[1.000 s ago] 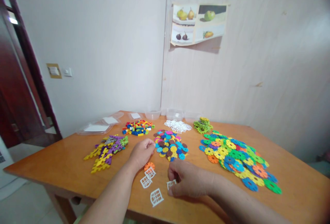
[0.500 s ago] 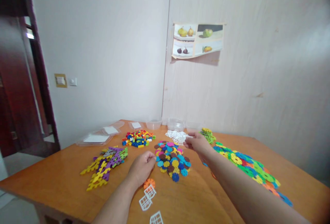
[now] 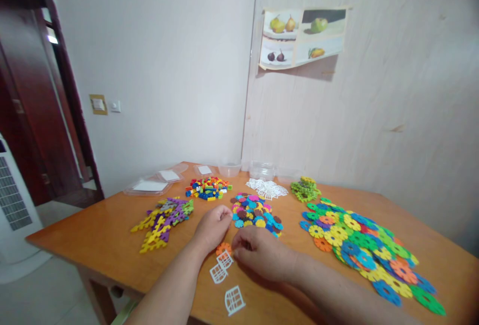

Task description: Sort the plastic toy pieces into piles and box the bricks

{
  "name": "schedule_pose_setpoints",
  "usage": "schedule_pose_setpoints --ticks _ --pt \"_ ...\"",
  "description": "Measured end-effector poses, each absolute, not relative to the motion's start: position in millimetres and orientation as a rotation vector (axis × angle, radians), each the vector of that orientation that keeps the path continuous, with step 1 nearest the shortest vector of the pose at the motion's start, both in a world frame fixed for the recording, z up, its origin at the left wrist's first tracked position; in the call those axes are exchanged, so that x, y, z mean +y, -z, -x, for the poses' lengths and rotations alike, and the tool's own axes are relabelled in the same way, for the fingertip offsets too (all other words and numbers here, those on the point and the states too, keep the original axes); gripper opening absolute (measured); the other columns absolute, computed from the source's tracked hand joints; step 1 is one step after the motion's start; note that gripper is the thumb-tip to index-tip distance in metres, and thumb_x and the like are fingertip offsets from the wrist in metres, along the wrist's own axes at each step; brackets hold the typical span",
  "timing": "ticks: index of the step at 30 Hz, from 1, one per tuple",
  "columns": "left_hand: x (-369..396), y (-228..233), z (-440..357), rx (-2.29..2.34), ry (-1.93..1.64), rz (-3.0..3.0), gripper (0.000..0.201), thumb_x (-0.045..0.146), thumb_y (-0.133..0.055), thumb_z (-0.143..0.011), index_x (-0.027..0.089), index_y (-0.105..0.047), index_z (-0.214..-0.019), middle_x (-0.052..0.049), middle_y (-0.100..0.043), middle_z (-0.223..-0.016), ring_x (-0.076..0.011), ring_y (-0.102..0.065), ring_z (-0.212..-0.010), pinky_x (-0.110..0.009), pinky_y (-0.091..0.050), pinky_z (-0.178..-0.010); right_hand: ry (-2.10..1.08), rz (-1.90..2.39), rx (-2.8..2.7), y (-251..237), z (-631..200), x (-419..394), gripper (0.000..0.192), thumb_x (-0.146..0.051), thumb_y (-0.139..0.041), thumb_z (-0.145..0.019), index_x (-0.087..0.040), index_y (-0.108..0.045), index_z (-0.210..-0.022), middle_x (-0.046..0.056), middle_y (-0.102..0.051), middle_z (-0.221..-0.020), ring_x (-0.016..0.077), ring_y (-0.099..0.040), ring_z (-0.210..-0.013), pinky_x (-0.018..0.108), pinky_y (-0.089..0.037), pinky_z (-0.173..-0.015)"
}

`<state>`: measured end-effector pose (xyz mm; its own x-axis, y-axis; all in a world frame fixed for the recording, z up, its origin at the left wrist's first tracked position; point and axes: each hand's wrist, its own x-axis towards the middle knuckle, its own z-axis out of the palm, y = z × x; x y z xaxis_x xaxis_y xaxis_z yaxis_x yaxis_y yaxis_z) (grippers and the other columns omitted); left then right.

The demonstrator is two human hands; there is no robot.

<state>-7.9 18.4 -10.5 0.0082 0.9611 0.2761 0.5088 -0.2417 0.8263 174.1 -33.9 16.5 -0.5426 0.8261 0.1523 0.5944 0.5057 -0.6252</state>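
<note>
My left hand (image 3: 214,227) is closed, fingers curled, near the middle of the table; whatever is inside it does not show. My right hand (image 3: 264,252) hovers just right of an orange notched disc (image 3: 223,248), its thumb and fingers drawn together, with anything between them hidden. Against that disc lies a white plastic window piece (image 3: 225,260), overlapping a second window piece (image 3: 218,274). A third window piece (image 3: 234,300) rests apart, closer to the front. Beyond my hands is a pile of small coloured notched discs (image 3: 256,212).
White window pieces (image 3: 266,188) and green pieces (image 3: 305,190) are heaped at the back. Large coloured discs (image 3: 359,245) cover the right side. Coloured bricks (image 3: 207,188) and yellow-purple toothed pieces (image 3: 164,225) lie leftward. Clear containers (image 3: 229,168) and lids (image 3: 145,186) stand behind.
My right hand has come back from the white window-piece heap to beside the orange disc. My left hand stays closed near the same spot. The view has tilted down and shifted left.
</note>
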Motion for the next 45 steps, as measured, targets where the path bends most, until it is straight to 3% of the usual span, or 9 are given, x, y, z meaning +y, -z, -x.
schedule_pose_setpoints --ticks 5,10,18,24,29,35,40,45 --pt "21.9 14.9 9.6 1.488 -1.162 -1.774 0.025 0.042 -0.053 -0.081 0.020 -0.062 -0.078 0.002 -0.063 -0.066 -0.0155 -0.055 -0.063 -0.025 -0.037 -0.059 -0.584 1.188 -2.502 -22.3 -162.6 -42.6 0.018 -0.036 -0.066 -0.077 -0.021 -0.067 -0.087 0.000 -0.063 -0.083 0.0117 -0.050 -0.067 0.022 -0.029 -0.055" --pt "21.5 14.0 10.5 1.494 -1.154 -1.795 0.025 0.043 -0.054 -0.081 0.020 -0.063 -0.077 0.001 -0.063 -0.065 -0.0159 -0.055 -0.064 -0.025 -0.037 -0.060 -0.591 1.256 -2.507 -20.5 -159.4 -39.4 0.019 -0.036 -0.068 -0.074 -0.022 -0.064 -0.086 -0.002 -0.061 -0.080 0.0112 -0.048 -0.064 0.022 -0.026 -0.052" --pt "25.0 16.8 14.4 1.443 -1.167 -1.872 0.025 0.042 -0.052 -0.083 0.020 -0.063 -0.077 0.001 -0.063 -0.069 -0.0175 -0.057 -0.069 -0.025 -0.039 -0.063 -0.427 1.265 -2.218 -15.6 -172.6 -28.3 0.017 -0.025 -0.053 -0.087 -0.018 -0.062 -0.075 0.001 -0.065 -0.080 0.0128 -0.054 -0.074 0.023 -0.033 -0.062" --pt "25.5 19.5 14.0 1.500 -1.144 -1.856 0.026 0.044 -0.052 -0.084 0.021 -0.063 -0.077 0.002 -0.062 -0.065 -0.0167 -0.055 -0.063 -0.025 -0.036 -0.059 -1.052 1.398 -1.534 -26.3 -212.3 24.4 0.015 -0.022 -0.061 -0.078 -0.019 -0.052 -0.067 -0.004 -0.051 -0.054 0.0102 -0.046 -0.049 0.022 -0.033 -0.048" --pt "24.4 18.6 13.5 1.488 -1.131 -1.843 0.029 0.045 -0.049 -0.087 0.020 -0.061 -0.078 0.002 -0.063 -0.066 -0.0165 -0.056 -0.063 -0.026 -0.037 -0.060 -1.109 1.327 -1.336 -43.6 -234.9 47.8 0.008 -0.027 -0.054 -0.083 -0.021 -0.051 -0.088 -0.001 -0.060 -0.069 0.0110 -0.059 -0.057 0.021 -0.044 -0.052" --pt "23.5 16.5 12.9 1.504 -1.146 -1.863 0.026 0.043 -0.052 -0.084 0.020 -0.062 -0.078 0.002 -0.064 -0.069 -0.0165 -0.056 -0.067 -0.025 -0.037 -0.062 -1.208 1.290 -1.617 -24.7 -211.6 8.3 0.006 -0.024 -0.059 -0.078 -0.019 -0.058 -0.082 -0.004 -0.057 -0.060 0.0095 -0.050 -0.049 0.020 -0.037 -0.046" --pt "21.8 15.6 11.6 1.479 -1.146 -1.863 0.025 0.042 -0.052 -0.084 0.020 -0.061 -0.077 0.002 -0.062 -0.068 -0.0158 -0.056 -0.067 -0.024 -0.037 -0.060 -0.896 1.203 -2.211 -17.4 -184.1 -30.3 0.010 -0.022 -0.059 -0.078 -0.019 -0.067 -0.082 -0.002 -0.063 -0.072 0.0115 -0.053 -0.064 0.021 -0.036 -0.055" --pt "22.1 15.7 12.0 1.484 -1.123 -1.863 0.025 0.041 -0.050 -0.085 0.020 -0.060 -0.077 0.002 -0.063 -0.067 -0.0159 -0.057 -0.066 -0.025 -0.037 -0.061 -0.477 1.229 -2.526 -18.9 -168.7 -39.8 0.020 -0.039 -0.062 -0.082 -0.020 -0.068 -0.084 0.002 -0.066 -0.085 0.0142 -0.053 -0.071 0.024 -0.033 -0.059"
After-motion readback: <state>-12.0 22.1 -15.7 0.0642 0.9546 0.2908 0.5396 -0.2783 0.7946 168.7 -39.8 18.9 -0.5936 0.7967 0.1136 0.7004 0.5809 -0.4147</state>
